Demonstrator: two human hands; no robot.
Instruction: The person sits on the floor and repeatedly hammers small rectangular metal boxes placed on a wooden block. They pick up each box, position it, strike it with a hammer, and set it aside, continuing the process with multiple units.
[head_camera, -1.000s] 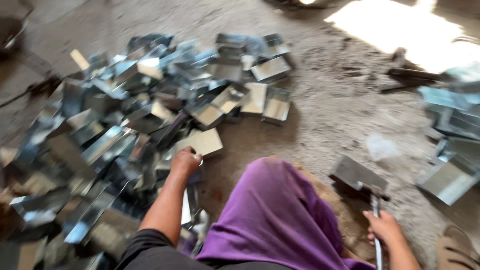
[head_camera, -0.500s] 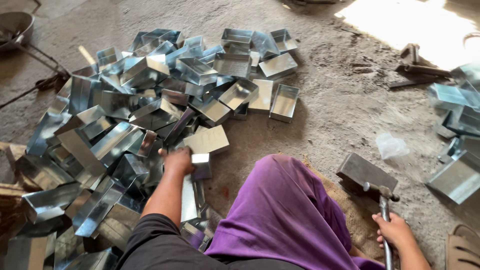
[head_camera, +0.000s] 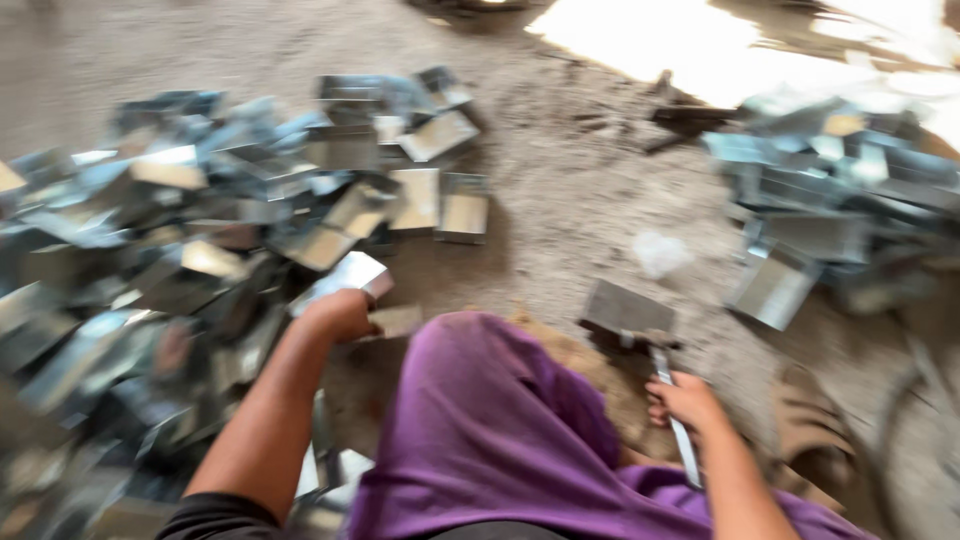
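Observation:
My left hand (head_camera: 338, 315) grips a bent sheet-metal piece (head_camera: 345, 277) lifted at the near edge of a big pile of shiny metal channel pieces (head_camera: 190, 220) on the left. My right hand (head_camera: 685, 400) is closed on the metal handle of a hammer (head_camera: 665, 385), whose head rests by a dark flat metal block (head_camera: 625, 310) on the ground. My knee in purple cloth (head_camera: 490, 420) lies between the two hands. The picture is blurred by motion.
A second heap of metal pieces (head_camera: 830, 190) lies at the right. A small pale scrap (head_camera: 660, 250) sits on the dirt floor between the heaps. A brown sandal (head_camera: 815, 430) is at the lower right. Bright sunlight falls on the ground at the top.
My left hand has picked one metal piece out of the pile and raised it. The view has swung right and blurred. My right hand has stayed on the hammer handle.

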